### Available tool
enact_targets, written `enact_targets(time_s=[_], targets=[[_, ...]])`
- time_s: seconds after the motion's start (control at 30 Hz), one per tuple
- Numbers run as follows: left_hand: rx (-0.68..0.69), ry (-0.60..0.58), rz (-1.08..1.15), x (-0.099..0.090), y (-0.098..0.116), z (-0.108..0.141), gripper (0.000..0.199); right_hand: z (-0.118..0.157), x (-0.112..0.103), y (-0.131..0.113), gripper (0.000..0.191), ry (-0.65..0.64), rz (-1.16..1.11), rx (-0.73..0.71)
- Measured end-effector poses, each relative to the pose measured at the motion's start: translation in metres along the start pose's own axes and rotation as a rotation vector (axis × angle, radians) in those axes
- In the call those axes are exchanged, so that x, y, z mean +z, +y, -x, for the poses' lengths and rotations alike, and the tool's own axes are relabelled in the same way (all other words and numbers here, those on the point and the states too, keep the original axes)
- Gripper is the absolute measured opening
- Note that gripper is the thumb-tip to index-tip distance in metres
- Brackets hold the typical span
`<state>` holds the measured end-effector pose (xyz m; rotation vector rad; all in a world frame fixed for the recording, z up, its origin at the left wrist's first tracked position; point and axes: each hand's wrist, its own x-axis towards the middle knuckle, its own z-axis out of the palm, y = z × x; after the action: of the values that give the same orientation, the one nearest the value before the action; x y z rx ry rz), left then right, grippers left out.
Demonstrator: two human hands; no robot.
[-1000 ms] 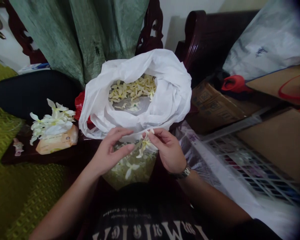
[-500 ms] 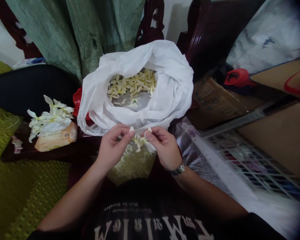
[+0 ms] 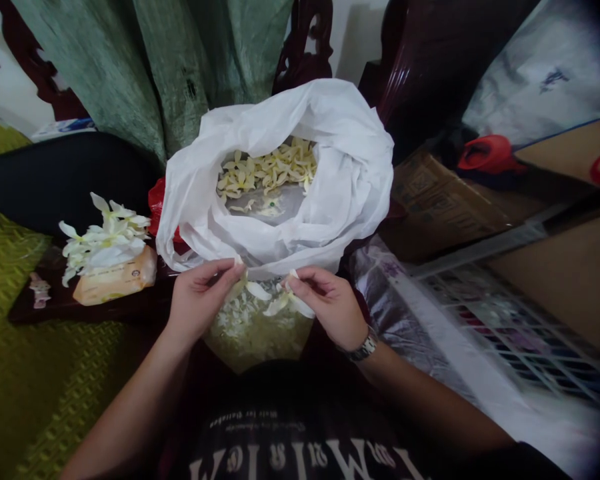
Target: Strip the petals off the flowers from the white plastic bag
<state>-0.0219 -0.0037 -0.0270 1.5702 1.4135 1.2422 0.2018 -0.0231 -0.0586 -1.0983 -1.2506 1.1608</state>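
My left hand (image 3: 205,293) pinches part of a white flower, and a white petal (image 3: 258,291) sticks out from its fingertips to the right. Between the thumb and fingers of my right hand (image 3: 327,303) is a white flower piece (image 3: 280,305) with petals hanging down. A small gap separates the two pieces. Under the hands lies a clear bag (image 3: 260,343) with many small pale pieces in it. Just beyond them, a white plastic bag (image 3: 360,180) gapes, with cream-yellow flowers (image 3: 270,170) inside.
To the left, white flowers (image 3: 107,227) lie on an orange tissue pack (image 3: 115,280) on a dark wooden surface, near a small pink figure (image 3: 40,291). A cardboard box (image 3: 453,193) and a white wire rack (image 3: 500,333) stand to the right. A green curtain (image 3: 110,67) hangs behind.
My hands were close together over the flower. They have moved apart, my left hand to the left, each with a piece in its fingers.
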Motion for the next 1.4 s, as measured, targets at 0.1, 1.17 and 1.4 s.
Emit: enact_targets(time_s=[0.1, 1.17, 1.4], targets=[[-0.038, -0.078, 0.005, 0.001, 0.001, -0.002, 0.028, -0.002, 0.007, 0.001, 0.021, -0.049, 0.078, -0.069], [0.564, -0.355, -0.981, 0.044, 0.045, -0.148, 0.028, 0.002, -0.028, -0.008, 0.04, -0.113, -0.448, 0.16], [1.192, -0.492, -0.944, 0.035, 0.044, -0.022, 0.021, -0.025, 0.024, -0.017, 0.023, -0.162, -0.93, 0.495]])
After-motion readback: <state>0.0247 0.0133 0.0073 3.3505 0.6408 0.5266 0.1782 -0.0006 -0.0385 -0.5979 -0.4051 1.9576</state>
